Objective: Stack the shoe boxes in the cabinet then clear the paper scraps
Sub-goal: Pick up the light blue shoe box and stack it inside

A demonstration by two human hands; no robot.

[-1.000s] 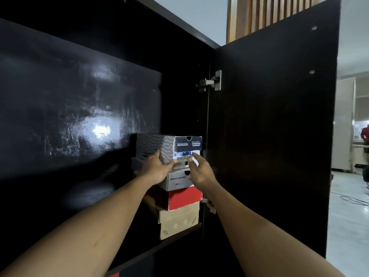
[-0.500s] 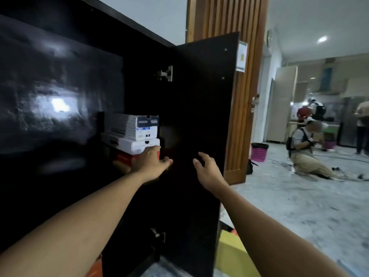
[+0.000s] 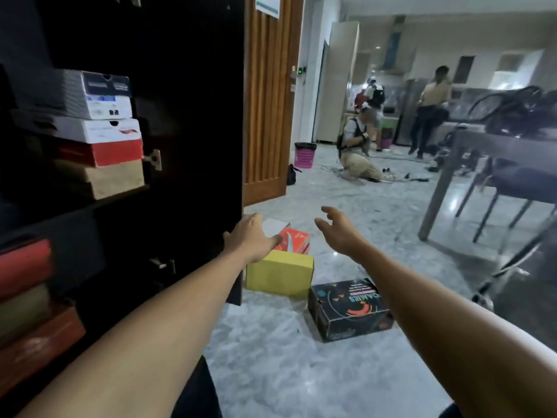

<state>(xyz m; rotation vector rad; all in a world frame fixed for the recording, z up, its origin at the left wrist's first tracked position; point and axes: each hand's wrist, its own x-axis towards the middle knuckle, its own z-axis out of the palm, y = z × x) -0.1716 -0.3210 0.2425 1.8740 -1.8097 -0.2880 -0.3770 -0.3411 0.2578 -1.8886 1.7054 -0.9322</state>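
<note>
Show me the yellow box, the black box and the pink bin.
yellow box (image 3: 280,280): head view, on its front face.
black box (image 3: 346,300): head view, on its printed lid.
pink bin (image 3: 305,158): head view, on its side wall.

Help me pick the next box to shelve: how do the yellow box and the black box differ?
The yellow box is plain; the black box carries bright printed graphics. The yellow box sits by the cabinet door, just in front of a red box; the black box stands apart, nearer the camera. Both are closed and lie on the floor, unheld: the left hand and right hand are open and hold nothing.
</note>
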